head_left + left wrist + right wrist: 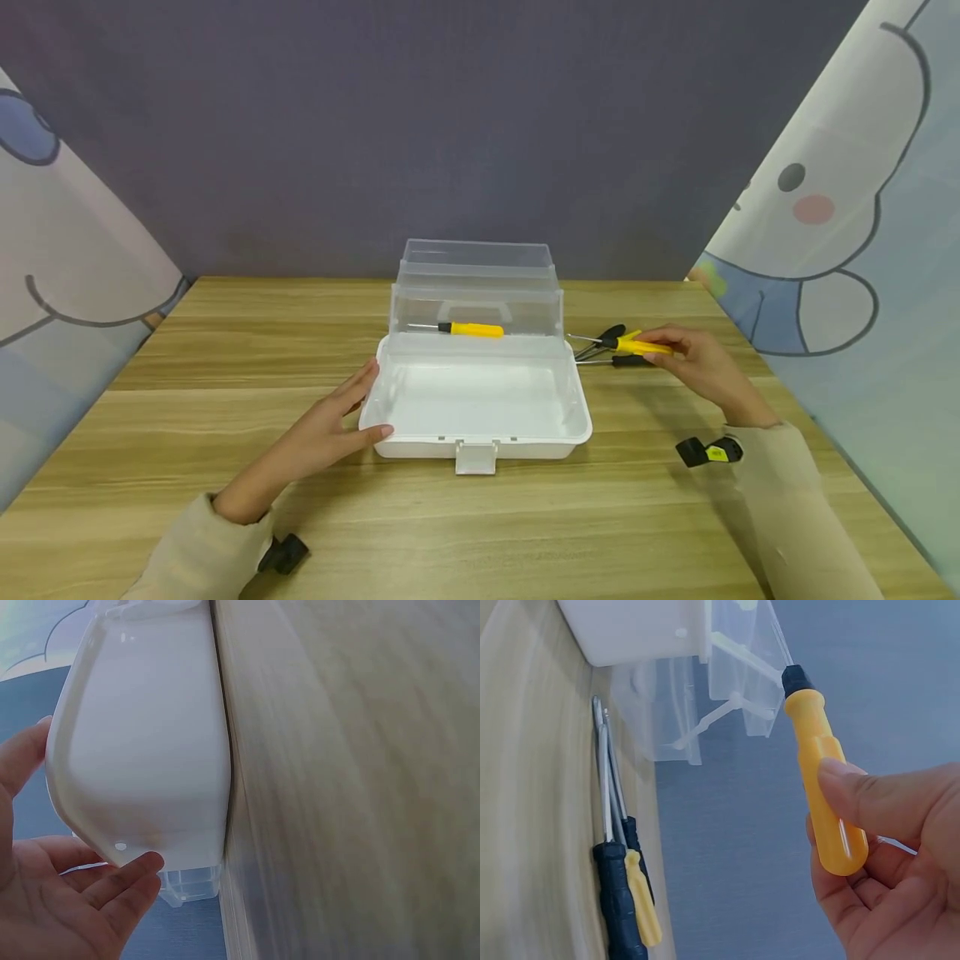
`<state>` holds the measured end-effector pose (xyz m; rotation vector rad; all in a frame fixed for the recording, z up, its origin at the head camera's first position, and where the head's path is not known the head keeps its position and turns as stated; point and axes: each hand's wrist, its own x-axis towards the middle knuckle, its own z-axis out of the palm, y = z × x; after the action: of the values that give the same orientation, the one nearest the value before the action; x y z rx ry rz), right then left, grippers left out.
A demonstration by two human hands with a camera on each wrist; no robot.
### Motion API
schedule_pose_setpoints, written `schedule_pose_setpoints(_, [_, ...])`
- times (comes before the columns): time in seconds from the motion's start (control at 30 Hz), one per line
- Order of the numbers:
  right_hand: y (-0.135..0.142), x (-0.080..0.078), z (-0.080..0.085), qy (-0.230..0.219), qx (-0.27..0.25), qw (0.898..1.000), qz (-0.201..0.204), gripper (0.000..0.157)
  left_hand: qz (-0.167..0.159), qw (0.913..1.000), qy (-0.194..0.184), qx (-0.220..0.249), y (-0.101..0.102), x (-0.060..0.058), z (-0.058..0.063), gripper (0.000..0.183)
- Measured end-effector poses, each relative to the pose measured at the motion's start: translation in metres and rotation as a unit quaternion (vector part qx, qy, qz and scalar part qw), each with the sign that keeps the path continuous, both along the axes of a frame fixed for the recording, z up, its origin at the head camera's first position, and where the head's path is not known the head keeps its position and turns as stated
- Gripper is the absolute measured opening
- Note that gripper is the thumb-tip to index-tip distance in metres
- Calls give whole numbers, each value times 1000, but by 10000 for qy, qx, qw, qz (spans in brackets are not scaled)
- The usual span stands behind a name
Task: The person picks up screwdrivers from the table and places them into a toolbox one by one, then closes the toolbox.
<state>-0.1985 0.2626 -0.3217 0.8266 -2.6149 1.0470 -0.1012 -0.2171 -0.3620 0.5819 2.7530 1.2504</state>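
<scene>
A white toolbox (480, 400) stands unlidded, its clear folding trays (477, 287) raised at the back. My left hand (333, 429) holds its left end, thumb on the front rim and fingers along the side; the left wrist view shows fingertips (152, 862) against the white end wall. To the right of the box, my right hand (693, 362) pinches a yellow-handled screwdriver (817, 780) by its handle, the shaft pointing toward the trays. Another yellow screwdriver (477, 331) lies across a clear tray.
Several more screwdrivers lie on the wooden table right of the box, among them one with a black handle (619, 900) and one with a yellow handle (643, 900). A white latch (476, 458) hangs at the box's front. A grey wall panel (480, 125) rises behind the table.
</scene>
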Motion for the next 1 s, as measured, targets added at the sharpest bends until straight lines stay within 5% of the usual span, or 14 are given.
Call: schedule_pose_setpoints(1.0, [-38, -5, 6, 227, -21, 9997, 120, 24, 19, 10000, -16, 50, -1, 0, -1, 88])
